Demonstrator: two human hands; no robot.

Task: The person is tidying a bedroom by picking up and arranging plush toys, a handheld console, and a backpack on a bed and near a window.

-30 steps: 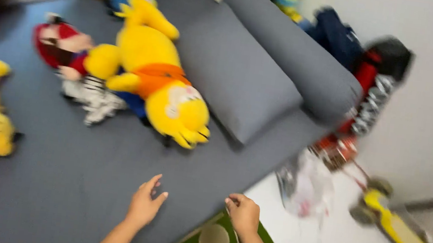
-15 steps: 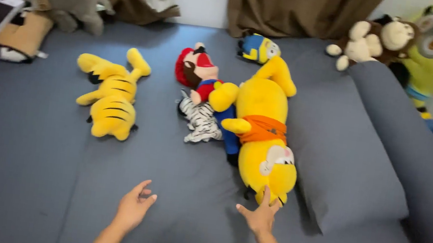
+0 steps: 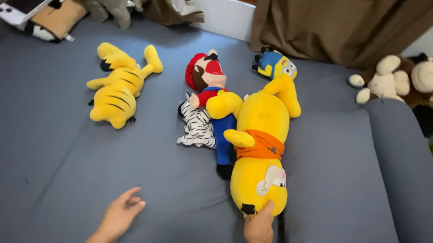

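Large yellow plush (image 3: 262, 144), lying lengthwise on grey bed (image 3: 31, 130).
Right hand (image 3: 259, 227) fingers touch its near end, not clenched; left hand (image 3: 119, 215) released beside it. Likely soft, light; grip the body.

My right hand (image 3: 259, 227) touches the near end of the big yellow plush bear (image 3: 260, 144), fingers on its head. My left hand (image 3: 119, 217) lies open on the grey bed sheet (image 3: 29, 147). Farther left lies a striped yellow plush cat (image 3: 116, 89).
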